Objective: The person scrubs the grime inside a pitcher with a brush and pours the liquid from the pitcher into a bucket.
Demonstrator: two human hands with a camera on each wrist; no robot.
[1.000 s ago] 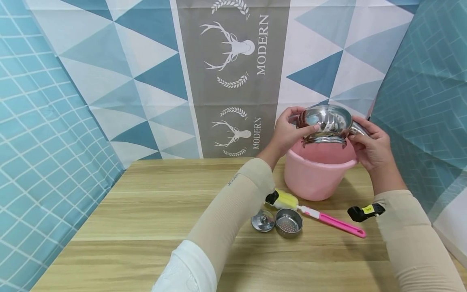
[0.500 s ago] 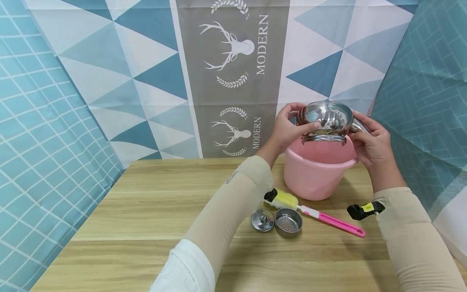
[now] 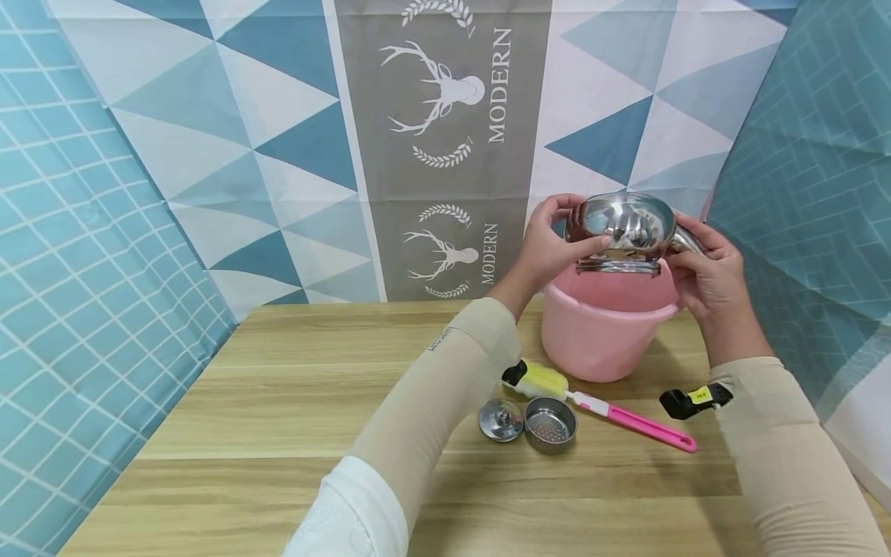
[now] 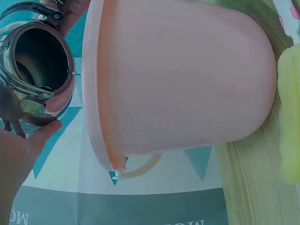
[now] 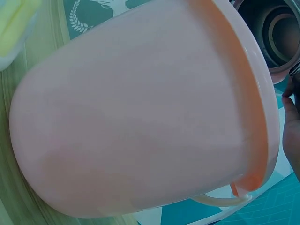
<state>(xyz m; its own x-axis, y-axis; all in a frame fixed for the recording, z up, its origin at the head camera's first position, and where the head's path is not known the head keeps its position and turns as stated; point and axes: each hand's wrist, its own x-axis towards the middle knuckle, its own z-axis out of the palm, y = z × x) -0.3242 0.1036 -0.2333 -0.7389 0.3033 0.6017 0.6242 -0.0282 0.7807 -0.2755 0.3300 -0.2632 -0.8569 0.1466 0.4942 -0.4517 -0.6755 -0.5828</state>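
A shiny steel teapot (image 3: 622,220) is held upside down over the pink bucket (image 3: 599,348), with its mouth facing down. My left hand (image 3: 553,247) grips the pot's body, thumb across the near side and fingers behind. On the other side, my right hand (image 3: 713,275) grips the tapered metal spout. The left wrist view shows the pot's dark open mouth (image 4: 43,58) and a curved hinged handle (image 4: 28,7). Part of that mouth also appears in the right wrist view, beyond the bucket's rim (image 5: 255,79).
On the wooden table (image 3: 292,402), a small steel lid (image 3: 501,422) lies beside a perforated strainer cup (image 3: 551,425). Behind them rests a yellow sponge brush (image 3: 543,381) with a pink and white handle (image 3: 650,428). A patterned cloth wall (image 3: 445,155) stands behind the table.
The upturned teapot and both hands have risen slightly above the bucket since the first frame. Between the last two frames they hold nearly still. Things on the table have stayed put.
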